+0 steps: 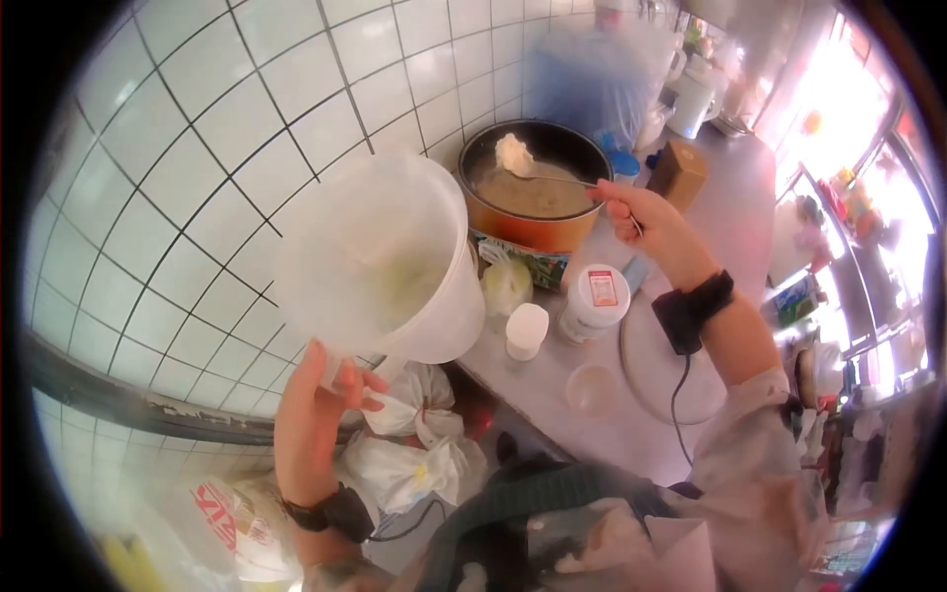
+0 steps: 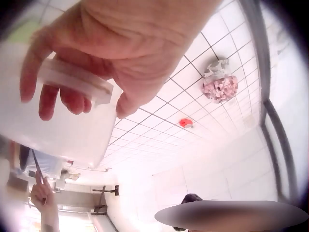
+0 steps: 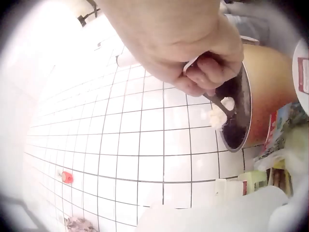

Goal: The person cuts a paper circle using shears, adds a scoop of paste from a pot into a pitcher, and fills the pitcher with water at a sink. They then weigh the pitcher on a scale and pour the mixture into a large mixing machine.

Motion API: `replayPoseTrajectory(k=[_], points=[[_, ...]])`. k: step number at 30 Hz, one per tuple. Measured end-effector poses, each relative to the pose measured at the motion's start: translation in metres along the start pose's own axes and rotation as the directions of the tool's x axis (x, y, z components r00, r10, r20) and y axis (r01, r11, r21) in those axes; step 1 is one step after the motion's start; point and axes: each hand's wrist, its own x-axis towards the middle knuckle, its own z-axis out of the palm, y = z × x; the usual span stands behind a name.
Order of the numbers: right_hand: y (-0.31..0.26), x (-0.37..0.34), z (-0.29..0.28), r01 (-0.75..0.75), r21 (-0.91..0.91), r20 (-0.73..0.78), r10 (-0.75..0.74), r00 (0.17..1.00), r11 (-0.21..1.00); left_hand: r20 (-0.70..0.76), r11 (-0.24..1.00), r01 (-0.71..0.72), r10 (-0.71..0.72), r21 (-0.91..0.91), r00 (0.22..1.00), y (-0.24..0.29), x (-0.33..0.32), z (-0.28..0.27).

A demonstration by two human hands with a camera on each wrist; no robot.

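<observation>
One tilted white tub (image 1: pixel 434 296) is gripped by the curled left hand (image 1: pixel 316 414), while the right hand (image 1: pixel 646 217) clasps a spoon (image 1: pixel 557 181) of paste (image 1: pixel 513 155) above the pot (image 1: pixel 533 233).

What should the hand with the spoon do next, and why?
Perhaps the right hand should carry the spoon across to the white tub: a pale lump sits on it at the pot's mouth, and the left hand holds the tub close by.

Nothing's really readable tbh: the white jar (image 1: pixel 587 326) on the table (image 1: pixel 735 197) has a red-framed label (image 1: pixel 603 288) on top, and a plastic bag (image 1: pixel 261 528) has big red lettering (image 1: pixel 214 513), both too blurry to make out.
</observation>
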Motion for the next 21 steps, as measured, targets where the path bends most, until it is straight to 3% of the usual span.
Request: replayPoseTrajectory(k=[4,7,9,12,16,19,21], points=[[0.003,0.006,-0.013,-0.012,0.035,0.071,0.01,0.997,0.999,0.084,0.993,0.024,-0.034,0.117,0.996,0.009,0.012,0.006],[-0.001,0.009,-0.018,0.091,-0.108,0.08,-0.082,0.993,0.99,0.085,0.983,0.053,-0.069,0.176,0.994,0.017,0.016,0.023],[-0.002,0.005,-0.018,0.062,-0.208,-0.102,-0.085,0.991,0.976,0.079,0.972,0.075,-0.095,0.223,0.992,0.024,0.021,0.036],[0.003,0.0,-0.031,0.122,-0.223,0.008,-0.123,0.992,0.967,0.111,0.961,0.072,-0.104,0.265,0.988,0.028,0.027,0.053],[0.001,0.007,-0.049,0.08,-0.181,0.044,-0.073,0.996,0.98,0.085,0.94,0.061,-0.094,0.335,0.992,0.027,0.024,0.066],[-0.018,-0.02,-0.04,0.168,-0.221,0.134,-0.141,0.981,0.961,0.034,0.937,0.079,-0.096,0.341,0.995,0.029,0.022,0.074],[-0.038,-0.066,-0.019,0.37,-0.289,0.12,-0.35,0.929,0.883,0.011,0.943,0.072,-0.08,0.326,0.997,0.031,0.021,0.078]])
